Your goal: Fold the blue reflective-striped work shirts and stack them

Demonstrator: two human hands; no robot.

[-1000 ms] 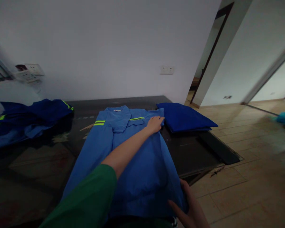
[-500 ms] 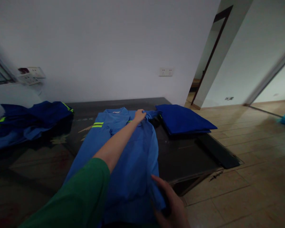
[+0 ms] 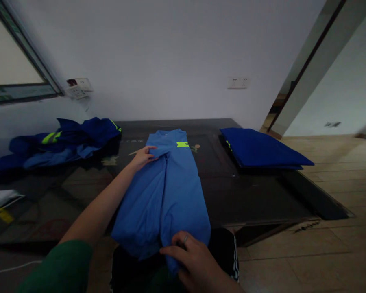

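Note:
A light blue work jacket with a yellow-green reflective band lies lengthwise on the dark table, its sides turned in towards the middle and its collar at the far end. My left hand has its fingers closed on the fabric at the jacket's upper left side, below the collar. At the near end, my right hand, with a ring on one finger, pinches the lower edge of the jacket. This edge hangs slightly over the table's front.
Crumpled dark blue clothing with reflective strips lies on the left of the dark table. A folded bright blue garment pile sits on the right. A white object is at the left edge. Wall sockets are behind.
The jacket's right side now lies folded in over its front, showing the reflective band. My left hand has moved from the right shoulder to the left side; my right hand now grips the lower edge.

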